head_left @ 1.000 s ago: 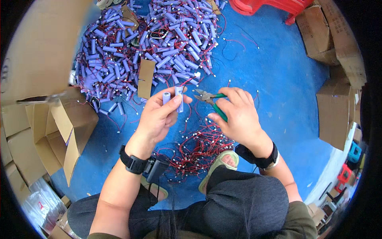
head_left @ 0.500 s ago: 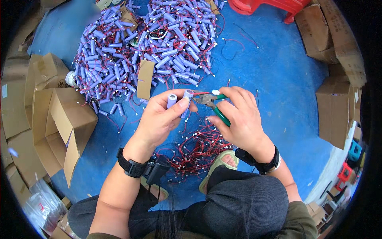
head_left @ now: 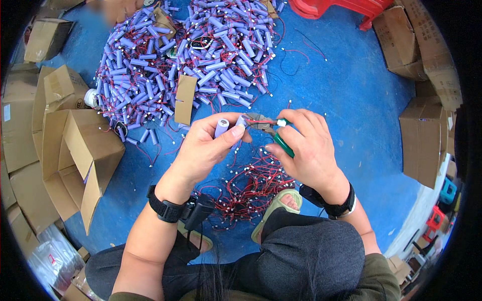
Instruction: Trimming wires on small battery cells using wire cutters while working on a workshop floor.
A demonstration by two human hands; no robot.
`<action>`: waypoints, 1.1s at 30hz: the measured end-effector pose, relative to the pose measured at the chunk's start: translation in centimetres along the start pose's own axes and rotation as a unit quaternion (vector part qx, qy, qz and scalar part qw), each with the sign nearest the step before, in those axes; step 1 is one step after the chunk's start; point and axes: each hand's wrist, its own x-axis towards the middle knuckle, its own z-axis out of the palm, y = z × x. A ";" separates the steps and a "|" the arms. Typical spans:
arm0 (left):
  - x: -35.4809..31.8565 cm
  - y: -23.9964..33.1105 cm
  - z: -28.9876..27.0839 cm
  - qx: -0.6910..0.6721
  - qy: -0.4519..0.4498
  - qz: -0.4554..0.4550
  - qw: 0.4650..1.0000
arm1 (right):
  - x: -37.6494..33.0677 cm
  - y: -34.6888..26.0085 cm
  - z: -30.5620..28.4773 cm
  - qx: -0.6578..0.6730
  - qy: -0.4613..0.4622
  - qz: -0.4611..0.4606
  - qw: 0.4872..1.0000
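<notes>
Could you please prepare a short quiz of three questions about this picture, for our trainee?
1. Which tool does the right hand hold?
A) scissors
B) green-handled cutters
C) a screwdriver

2. True or false: the left hand holds only one purple cylinder.

3. Fill in the colour: the bunch of red and black wires lies on the ____ floor.

Key:
1. B
2. False: it holds two purple cylinders.
3. blue
</notes>
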 end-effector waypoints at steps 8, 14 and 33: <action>0.5 -0.7 -0.6 0.001 0.021 0.010 1.000 | 0.2 0.1 0.7 0.041 -0.059 0.049 0.996; 1.9 -2.0 -3.5 -0.381 0.081 0.004 0.921 | 0.3 1.0 1.8 0.011 -0.059 0.040 0.997; 4.5 0.5 -14.1 -0.393 0.259 0.189 0.862 | -1.8 1.9 3.4 0.038 -0.164 0.110 0.980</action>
